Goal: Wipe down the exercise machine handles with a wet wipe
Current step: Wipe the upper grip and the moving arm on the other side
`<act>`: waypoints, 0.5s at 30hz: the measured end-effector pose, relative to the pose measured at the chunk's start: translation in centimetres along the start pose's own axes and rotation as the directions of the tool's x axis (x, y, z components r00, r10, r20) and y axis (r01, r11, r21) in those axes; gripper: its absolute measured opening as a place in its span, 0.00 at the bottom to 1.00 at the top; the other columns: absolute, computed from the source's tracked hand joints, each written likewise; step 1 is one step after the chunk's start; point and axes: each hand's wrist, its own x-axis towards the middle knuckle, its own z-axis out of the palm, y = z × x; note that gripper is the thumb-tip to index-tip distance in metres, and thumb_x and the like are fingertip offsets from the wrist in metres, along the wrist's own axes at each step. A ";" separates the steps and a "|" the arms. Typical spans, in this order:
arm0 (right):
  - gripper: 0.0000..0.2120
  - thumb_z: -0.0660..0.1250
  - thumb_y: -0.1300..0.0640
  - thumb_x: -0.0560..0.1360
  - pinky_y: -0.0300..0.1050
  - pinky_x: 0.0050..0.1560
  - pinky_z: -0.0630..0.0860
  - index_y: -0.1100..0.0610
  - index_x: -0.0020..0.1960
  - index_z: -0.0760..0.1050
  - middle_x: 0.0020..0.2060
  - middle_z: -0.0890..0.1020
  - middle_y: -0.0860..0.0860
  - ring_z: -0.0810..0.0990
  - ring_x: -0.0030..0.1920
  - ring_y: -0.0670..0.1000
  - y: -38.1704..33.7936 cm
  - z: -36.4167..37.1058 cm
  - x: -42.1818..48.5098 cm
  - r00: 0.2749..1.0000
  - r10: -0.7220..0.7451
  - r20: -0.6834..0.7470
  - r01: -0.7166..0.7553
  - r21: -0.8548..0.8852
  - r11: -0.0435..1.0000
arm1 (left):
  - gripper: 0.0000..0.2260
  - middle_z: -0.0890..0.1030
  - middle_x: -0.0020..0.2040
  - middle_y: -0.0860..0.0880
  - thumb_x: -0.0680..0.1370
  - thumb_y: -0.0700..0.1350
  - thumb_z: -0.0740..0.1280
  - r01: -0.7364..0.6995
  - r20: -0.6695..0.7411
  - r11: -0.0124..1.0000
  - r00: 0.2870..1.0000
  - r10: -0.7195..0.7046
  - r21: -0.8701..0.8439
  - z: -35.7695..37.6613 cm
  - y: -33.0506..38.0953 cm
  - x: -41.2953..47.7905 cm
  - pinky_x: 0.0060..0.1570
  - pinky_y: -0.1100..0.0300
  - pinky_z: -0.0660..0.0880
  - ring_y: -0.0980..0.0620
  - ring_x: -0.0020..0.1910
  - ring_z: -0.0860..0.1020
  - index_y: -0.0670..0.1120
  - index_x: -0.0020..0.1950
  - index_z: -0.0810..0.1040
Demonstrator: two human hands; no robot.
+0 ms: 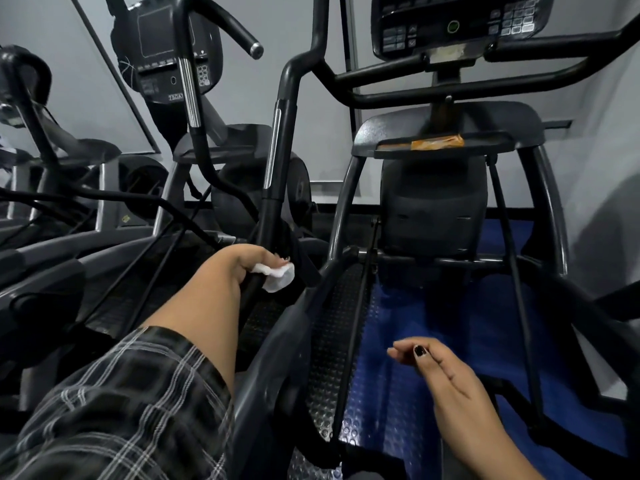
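Note:
A white wet wipe [277, 276] is bunched in my left hand [247, 261], which is wrapped around the lower part of the black moving handle bar [277, 161] of the elliptical machine. The bar rises from my hand, carries a silver strip, and bends right towards the console [453, 26]. My right hand [440, 367] hovers low at the right over the blue floor, fingers loosely apart, holding nothing. The fixed black handles [450, 95] curve below the console.
An orange packet [438, 143] lies on the machine's tray [391, 152] under the console. A second elliptical [173, 64] with its own handle bars stands at the left. A studded foot pedal [329, 341] runs between my arms. Blue floor mat [433, 341] lies at right.

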 end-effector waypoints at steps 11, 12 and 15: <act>0.13 0.57 0.59 0.82 0.27 0.53 0.72 0.51 0.51 0.80 0.48 0.85 0.43 0.82 0.53 0.39 -1.0 0.8 -2.2 0.996 -0.053 0.066 0.056 -0.038 0.998 | 0.18 0.78 0.61 0.41 0.71 0.43 0.67 0.048 -0.273 0.869 0.957 0.102 0.493 2.1 -0.4 -2.9 0.56 0.53 0.77 0.43 0.58 0.78 0.38 0.59 0.76; 0.13 0.58 0.59 0.82 0.27 0.53 0.72 0.50 0.51 0.80 0.49 0.85 0.42 0.81 0.53 0.39 -1.1 0.8 -2.6 0.996 -0.051 0.069 0.054 -0.040 0.998 | 0.22 0.75 0.65 0.42 0.73 0.45 0.66 0.060 -0.275 0.838 0.955 0.109 0.542 2.5 -0.6 -3.6 0.61 0.53 0.74 0.42 0.63 0.75 0.38 0.65 0.73; 0.13 0.58 0.58 0.82 0.27 0.52 0.72 0.49 0.51 0.80 0.49 0.85 0.42 0.81 0.54 0.39 -1.6 0.9 -3.7 0.996 -0.051 0.072 0.054 -0.045 0.998 | 0.24 0.72 0.68 0.41 0.75 0.44 0.64 0.079 -0.349 0.822 0.925 0.151 0.563 2.9 -1.9 -3.9 0.62 0.52 0.72 0.40 0.65 0.73 0.40 0.70 0.66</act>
